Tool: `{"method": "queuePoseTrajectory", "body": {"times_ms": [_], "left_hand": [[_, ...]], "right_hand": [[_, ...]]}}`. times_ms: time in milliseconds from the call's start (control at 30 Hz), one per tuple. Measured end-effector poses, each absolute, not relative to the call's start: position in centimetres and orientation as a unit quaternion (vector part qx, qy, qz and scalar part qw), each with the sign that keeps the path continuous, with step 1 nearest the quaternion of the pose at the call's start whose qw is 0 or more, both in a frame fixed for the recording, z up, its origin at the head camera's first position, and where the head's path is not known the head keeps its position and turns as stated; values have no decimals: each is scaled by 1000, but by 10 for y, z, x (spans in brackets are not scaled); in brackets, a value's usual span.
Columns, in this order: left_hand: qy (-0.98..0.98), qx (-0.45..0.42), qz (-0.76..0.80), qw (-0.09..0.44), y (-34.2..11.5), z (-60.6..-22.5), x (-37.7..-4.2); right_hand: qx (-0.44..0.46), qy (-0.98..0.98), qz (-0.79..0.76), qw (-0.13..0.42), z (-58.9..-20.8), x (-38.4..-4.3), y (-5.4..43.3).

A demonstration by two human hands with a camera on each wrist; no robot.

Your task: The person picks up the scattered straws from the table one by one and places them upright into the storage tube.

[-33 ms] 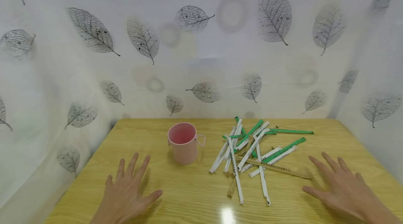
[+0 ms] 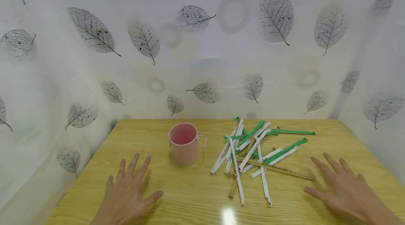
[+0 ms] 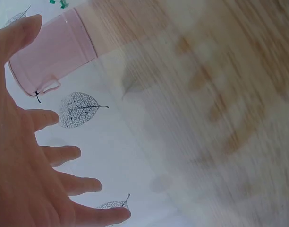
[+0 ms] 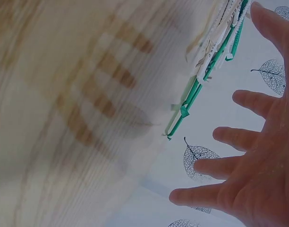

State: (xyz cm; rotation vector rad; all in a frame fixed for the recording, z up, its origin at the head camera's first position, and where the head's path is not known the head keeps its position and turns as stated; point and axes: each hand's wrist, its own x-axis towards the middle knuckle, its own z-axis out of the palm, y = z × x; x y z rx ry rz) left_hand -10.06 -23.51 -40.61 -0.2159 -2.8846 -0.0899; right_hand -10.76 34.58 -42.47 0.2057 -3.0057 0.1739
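- Mug [image 2: 186, 153], one, pink: upright on the counter [image 2: 186, 197], near the left grip [image 2: 128, 191].
- Wrapped sticks [image 2: 254, 150]: heaped right of the mug, overlapping; at least seven white, five green, two brown.
- Left grip: splayed wide, empty; contact with counter unclear.
- Right grip [image 2: 345, 188]: likewise splayed and empty, just beside a brown stick's tip.

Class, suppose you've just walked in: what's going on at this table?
Someone's left hand and right hand are spread above a wooden table, holding nothing. The left is nearest a pink cup, which stands upright; the right is nearest a jumbled pile of slim white, green and brown packets. No packet pokes out of the cup.
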Motion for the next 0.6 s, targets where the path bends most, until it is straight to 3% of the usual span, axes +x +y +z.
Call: {"method": "queuePoseTrajectory", "body": {"times_ms": [100,267,500,600], "left_hand": [[-989,-75,-30,125,-236,-407,-102],[-982,-87,-77,146,-233,-403,-108],[-931,-136,-290,175,-219,-381,-147],[-908,-171,-346,165,-210,-376,-172]], "right_hand": [[77,-992,61,73,-426,-109,346],[136,-975,99,148,-422,-111,338],[347,-893,111,266,-404,-150,285],[412,-869,114,250,-402,-168,255]]}}
